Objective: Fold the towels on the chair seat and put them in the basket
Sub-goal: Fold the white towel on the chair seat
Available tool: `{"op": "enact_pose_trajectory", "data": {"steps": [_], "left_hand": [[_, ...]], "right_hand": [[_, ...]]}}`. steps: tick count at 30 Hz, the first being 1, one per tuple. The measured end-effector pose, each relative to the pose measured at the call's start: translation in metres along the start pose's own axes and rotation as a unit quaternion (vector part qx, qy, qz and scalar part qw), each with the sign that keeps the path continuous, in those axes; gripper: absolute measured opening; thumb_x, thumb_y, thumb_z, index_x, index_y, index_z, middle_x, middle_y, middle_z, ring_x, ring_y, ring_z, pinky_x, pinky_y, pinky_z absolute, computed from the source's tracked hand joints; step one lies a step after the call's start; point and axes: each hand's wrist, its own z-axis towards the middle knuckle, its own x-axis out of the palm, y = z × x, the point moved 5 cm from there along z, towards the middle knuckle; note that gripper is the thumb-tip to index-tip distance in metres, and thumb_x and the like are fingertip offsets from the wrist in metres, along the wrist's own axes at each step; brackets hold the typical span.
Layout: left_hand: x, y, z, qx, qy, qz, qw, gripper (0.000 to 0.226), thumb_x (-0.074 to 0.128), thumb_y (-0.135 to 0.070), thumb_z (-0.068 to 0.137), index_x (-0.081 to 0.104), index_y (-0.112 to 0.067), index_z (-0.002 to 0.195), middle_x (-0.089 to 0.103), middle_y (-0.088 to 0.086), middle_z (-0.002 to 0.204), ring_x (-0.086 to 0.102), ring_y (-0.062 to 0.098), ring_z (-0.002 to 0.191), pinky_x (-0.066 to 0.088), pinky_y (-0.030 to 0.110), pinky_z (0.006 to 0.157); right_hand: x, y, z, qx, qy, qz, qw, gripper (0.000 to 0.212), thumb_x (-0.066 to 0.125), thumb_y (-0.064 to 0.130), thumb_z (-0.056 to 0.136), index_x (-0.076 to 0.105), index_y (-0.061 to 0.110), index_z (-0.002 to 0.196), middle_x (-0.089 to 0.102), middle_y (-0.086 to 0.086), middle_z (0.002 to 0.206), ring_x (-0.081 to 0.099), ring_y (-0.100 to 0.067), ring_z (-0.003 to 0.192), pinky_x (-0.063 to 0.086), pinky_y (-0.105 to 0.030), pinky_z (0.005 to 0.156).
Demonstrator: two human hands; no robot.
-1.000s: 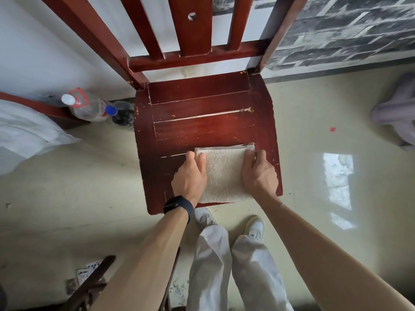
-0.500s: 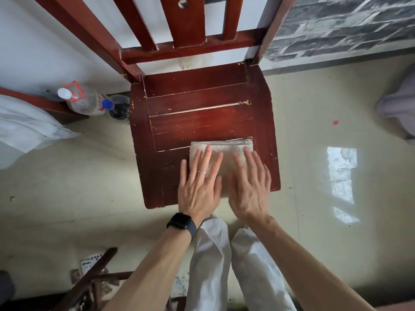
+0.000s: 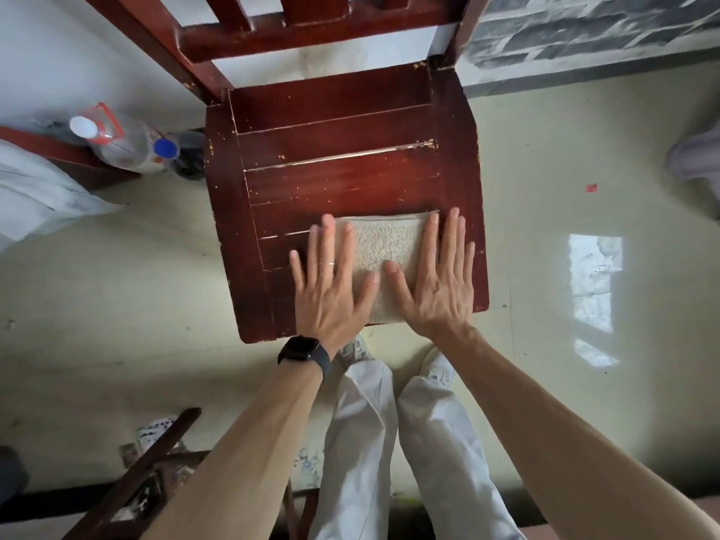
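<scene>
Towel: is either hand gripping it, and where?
Neither grips it. The left hand and right hand press flat, fingers straight, on opposite sides of the towel.

Cream floor (image 3: 117,286), white wall (image 3: 58,52), window glare (image 3: 594,290)

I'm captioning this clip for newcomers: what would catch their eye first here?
Two open hands, left hand and right hand, press flat on a folded beige towel at the near edge of a dark red wooden chair seat. A black watch sits on the left wrist, and plastic bottles stand on the floor left of the chair.
</scene>
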Motion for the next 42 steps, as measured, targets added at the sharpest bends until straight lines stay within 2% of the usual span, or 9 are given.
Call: {"op": "enact_pose_trajectory", "data": {"steps": [3, 7, 11, 13, 17, 20, 26, 31, 42], "left_hand": [[-0.027, 0.005, -0.013, -0.086, -0.073, -0.129, 0.985, 0.071, 0.047, -0.044, 0.098, 0.02, -0.016, 0.157, 0.022, 0.014, 0.16, 0.027, 0.029, 0.146, 0.025, 0.045, 0.118], [-0.036, 0.014, -0.016, -0.315, 0.011, -0.373, 0.873, 0.066, 0.06, -0.033, 0.093, 0.03, -0.019, 0.15, 0.053, 0.007, 0.136, 0.055, 0.022, 0.12, 0.044, 0.029, 0.095], [-0.036, 0.018, -0.004, -0.386, 0.088, -0.375, 0.838, 0.062, 0.069, -0.038, 0.088, 0.041, -0.017, 0.139, 0.062, 0.005, 0.117, 0.06, 0.024, 0.104, 0.043, 0.029, 0.084], [-0.036, 0.024, 0.004, -0.396, 0.099, -0.382, 0.829, 0.055, 0.074, -0.036, 0.084, 0.05, -0.015, 0.129, 0.063, 0.001, 0.108, 0.06, 0.02, 0.095, 0.042, 0.029, 0.079], [-0.039, 0.028, 0.006, -0.363, 0.156, -0.446, 0.803, 0.031, 0.082, -0.032, 0.076, 0.07, -0.019, 0.101, 0.074, 0.003, 0.103, 0.07, 0.02, 0.094, 0.055, 0.037, 0.085], [-0.067, 0.015, -0.006, -0.334, 0.177, -0.508, 0.774, 0.033, 0.081, -0.022, 0.079, 0.065, -0.013, 0.107, 0.074, 0.008, 0.103, 0.072, 0.025, 0.094, 0.059, 0.046, 0.086], [-0.169, -0.04, -0.027, -0.228, 0.22, -0.506, 0.802, 0.03, 0.08, -0.031, 0.079, 0.066, -0.02, 0.103, 0.074, 0.006, 0.103, 0.071, 0.024, 0.098, 0.059, 0.041, 0.079], [-0.258, -0.142, -0.058, -0.14, 0.266, -0.511, 0.806, 0.027, 0.075, -0.026, 0.085, 0.068, -0.027, 0.111, 0.074, 0.004, 0.108, 0.071, 0.021, 0.101, 0.057, 0.041, 0.086], [-0.318, -0.438, -0.154, 0.04, 0.347, -0.437, 0.829, 0.033, 0.075, -0.031, 0.085, 0.064, -0.025, 0.115, 0.074, 0.002, 0.11, 0.073, 0.021, 0.095, 0.06, 0.04, 0.076]], "right_hand": [[-0.025, -0.007, -0.015, 0.046, -0.029, 0.076, 0.996, 0.082, 0.041, 0.057, 0.096, 0.021, 0.008, 0.158, 0.026, -0.02, 0.161, 0.029, -0.034, 0.147, 0.027, -0.048, 0.117], [-0.031, -0.013, -0.027, 0.227, 0.052, 0.245, 0.941, 0.068, 0.062, 0.041, 0.087, 0.039, 0.013, 0.145, 0.052, -0.011, 0.133, 0.049, -0.031, 0.122, 0.043, -0.045, 0.103], [-0.026, -0.005, -0.01, 0.333, 0.145, 0.274, 0.891, 0.06, 0.067, 0.035, 0.084, 0.043, 0.014, 0.135, 0.056, -0.008, 0.121, 0.059, -0.027, 0.105, 0.053, -0.045, 0.091], [-0.025, -0.008, -0.003, 0.377, 0.164, 0.296, 0.862, 0.056, 0.069, 0.036, 0.081, 0.043, 0.018, 0.127, 0.059, -0.003, 0.109, 0.06, -0.019, 0.09, 0.054, -0.035, 0.072], [-0.036, -0.017, 0.001, 0.351, 0.176, 0.351, 0.85, 0.033, 0.076, 0.036, 0.077, 0.063, 0.024, 0.105, 0.063, 0.007, 0.086, 0.06, -0.014, 0.08, 0.041, -0.025, 0.054], [-0.069, -0.019, -0.013, 0.294, 0.157, 0.431, 0.838, 0.03, 0.08, 0.029, 0.078, 0.068, 0.02, 0.104, 0.065, 0.003, 0.085, 0.059, -0.015, 0.075, 0.042, -0.022, 0.053], [-0.186, -0.016, -0.069, 0.233, 0.131, 0.474, 0.839, 0.024, 0.078, 0.022, 0.086, 0.069, 0.024, 0.108, 0.075, -0.008, 0.093, 0.07, -0.016, 0.082, 0.052, -0.021, 0.068], [-0.308, -0.03, -0.138, 0.242, 0.062, 0.554, 0.794, 0.03, 0.075, 0.017, 0.089, 0.066, 0.028, 0.115, 0.062, -0.006, 0.077, 0.068, -0.026, 0.086, 0.058, -0.051, 0.083], [-0.496, -0.187, -0.319, 0.285, -0.156, 0.621, 0.714, 0.015, 0.068, 0.024, 0.095, 0.066, 0.021, 0.11, 0.076, -0.005, 0.101, 0.073, -0.018, 0.085, 0.057, -0.033, 0.061]]}}
